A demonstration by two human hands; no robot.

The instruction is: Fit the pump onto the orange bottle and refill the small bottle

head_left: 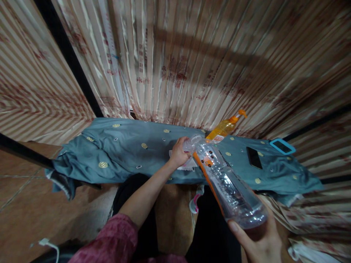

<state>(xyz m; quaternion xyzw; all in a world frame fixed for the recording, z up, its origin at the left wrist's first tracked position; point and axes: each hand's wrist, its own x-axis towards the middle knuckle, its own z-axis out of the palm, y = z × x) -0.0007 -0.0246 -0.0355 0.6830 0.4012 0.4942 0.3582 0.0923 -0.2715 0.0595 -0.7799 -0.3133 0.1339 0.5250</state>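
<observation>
A large clear plastic bottle (233,186) with an orange label is tilted across my front, its base near me and its top end pointing away to the left. My right hand (260,233) grips it around the base. My left hand (179,152) is closed on a small clear plastic piece (189,145) at the bottle's top end; its exact kind is hard to make out. Under that hand, a white lace-edged piece (188,165) lies on the cloth. Just behind the bottle stands a pump bottle (223,128) of yellow liquid with an orange pump.
A blue-green cloth with pineapple prints (131,160) covers the narrow table. On its right lie a black phone (254,157) and a blue-rimmed dark-faced object (282,146). Striped curtains (175,65) hang behind and at both sides, with dark poles (68,54). A white cable (49,244) is at lower left.
</observation>
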